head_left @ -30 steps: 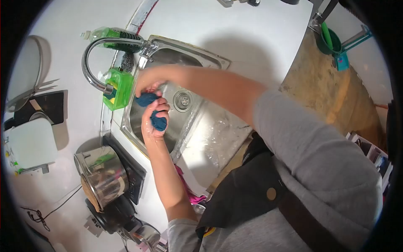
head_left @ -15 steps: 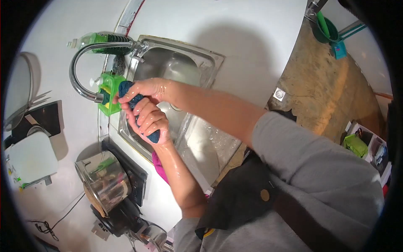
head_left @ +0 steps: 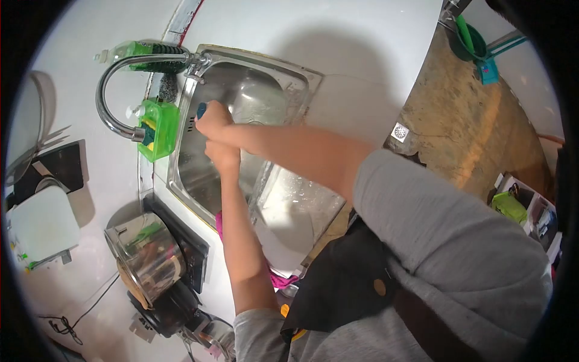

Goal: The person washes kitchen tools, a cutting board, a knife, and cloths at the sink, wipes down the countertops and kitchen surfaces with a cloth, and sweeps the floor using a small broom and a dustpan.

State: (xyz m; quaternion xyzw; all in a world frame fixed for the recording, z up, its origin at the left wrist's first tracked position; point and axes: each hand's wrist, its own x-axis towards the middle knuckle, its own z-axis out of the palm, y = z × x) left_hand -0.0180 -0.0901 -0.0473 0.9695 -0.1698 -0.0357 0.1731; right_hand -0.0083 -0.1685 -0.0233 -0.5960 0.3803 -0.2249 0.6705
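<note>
Head view: both hands over sink (head_left: 259, 96) basin, drawn in from its rim since half a second ago. Right hand (head_left: 215, 120) closed round dark-blue cloth (head_left: 201, 110) above basin; only a tip shows, where earlier a long roll spanned both hands. Left hand (head_left: 223, 155) just beside; fingers now hidden, grip can't be told.
</note>
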